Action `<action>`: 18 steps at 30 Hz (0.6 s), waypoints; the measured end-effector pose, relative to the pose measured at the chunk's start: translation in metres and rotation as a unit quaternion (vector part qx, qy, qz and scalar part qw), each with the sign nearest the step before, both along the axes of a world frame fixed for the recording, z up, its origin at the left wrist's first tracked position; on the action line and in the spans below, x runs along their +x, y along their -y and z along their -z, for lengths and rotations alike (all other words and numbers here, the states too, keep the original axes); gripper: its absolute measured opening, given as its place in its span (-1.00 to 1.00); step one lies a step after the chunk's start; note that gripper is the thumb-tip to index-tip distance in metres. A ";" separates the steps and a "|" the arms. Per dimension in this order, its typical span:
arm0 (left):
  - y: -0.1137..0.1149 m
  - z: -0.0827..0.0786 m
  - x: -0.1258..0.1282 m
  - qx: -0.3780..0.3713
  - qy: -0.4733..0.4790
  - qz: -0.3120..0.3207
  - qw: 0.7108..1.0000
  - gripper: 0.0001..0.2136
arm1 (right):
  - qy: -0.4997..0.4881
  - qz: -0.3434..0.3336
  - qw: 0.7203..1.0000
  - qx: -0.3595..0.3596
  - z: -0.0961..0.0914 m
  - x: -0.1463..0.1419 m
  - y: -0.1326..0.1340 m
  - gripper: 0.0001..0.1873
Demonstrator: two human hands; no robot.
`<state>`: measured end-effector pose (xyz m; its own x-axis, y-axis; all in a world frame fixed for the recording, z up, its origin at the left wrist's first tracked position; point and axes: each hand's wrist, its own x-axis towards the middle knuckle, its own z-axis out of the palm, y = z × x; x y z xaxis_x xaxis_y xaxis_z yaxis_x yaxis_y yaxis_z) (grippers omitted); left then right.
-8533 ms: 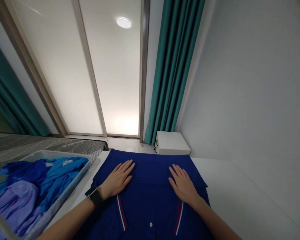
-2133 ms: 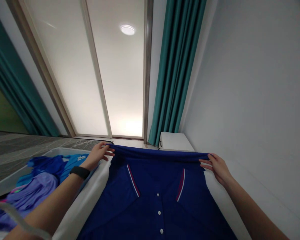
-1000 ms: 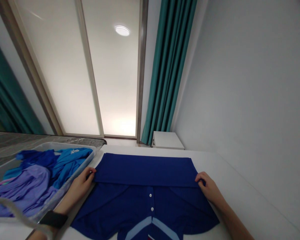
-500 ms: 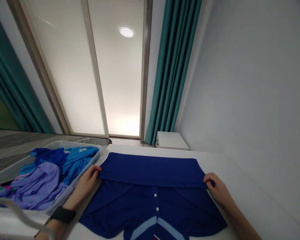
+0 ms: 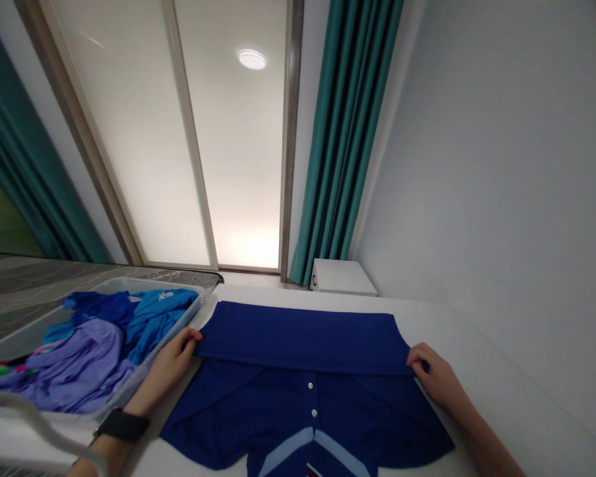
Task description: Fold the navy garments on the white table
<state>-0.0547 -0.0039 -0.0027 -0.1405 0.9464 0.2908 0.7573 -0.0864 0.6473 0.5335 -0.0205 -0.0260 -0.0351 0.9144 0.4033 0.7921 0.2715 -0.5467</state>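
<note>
A dark blue polo shirt lies on the white table, its far part folded back toward me over the button placket. My left hand pinches the left end of the folded edge, fingers closed on the cloth. At the right end of the same edge my right hand also grips the fabric. White buttons and a pale blue collar show near the bottom of the view. A black band sits on my left wrist.
A grey bin holding blue and lilac clothes stands left of the shirt, close to my left arm. A small white cabinet sits beyond the table by the teal curtain. A white wall runs along the right.
Since two seconds ago both hands have brought the shirt's far edge down toward me and laid it flat as a fold. Over the last half second the hands have barely moved.
</note>
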 end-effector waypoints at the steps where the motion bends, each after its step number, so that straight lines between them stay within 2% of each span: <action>1: 0.001 -0.001 0.001 -0.012 -0.005 0.006 1.000 -0.75 | 0.004 -0.002 1.000 -0.007 0.001 -0.001 0.000 -0.82; 9: 0.005 -0.002 0.006 -0.048 -0.047 0.016 0.998 -0.75 | 0.062 -0.015 0.998 -0.016 0.002 -0.003 -0.001 -0.82; 12: 0.004 -0.003 0.007 -0.052 -0.045 0.008 0.998 -0.77 | 0.134 0.024 0.991 0.012 -0.004 -0.009 0.002 -0.78; 15: 0.005 -0.004 0.008 -0.051 -0.043 0.010 0.998 -0.78 | 0.177 0.033 0.983 0.026 -0.013 -0.035 0.005 -0.76; 18: 0.007 -0.006 0.011 -0.055 -0.055 0.011 0.997 -0.77 | 0.192 -0.052 0.980 -0.004 -0.025 -0.083 0.006 -0.75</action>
<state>-0.0441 -0.0109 0.0031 -0.0927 0.9758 0.1982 0.8231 -0.0369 0.5667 0.4506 -0.0266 -0.0006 -0.2761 0.9006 0.3357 0.9078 0.3591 -0.2167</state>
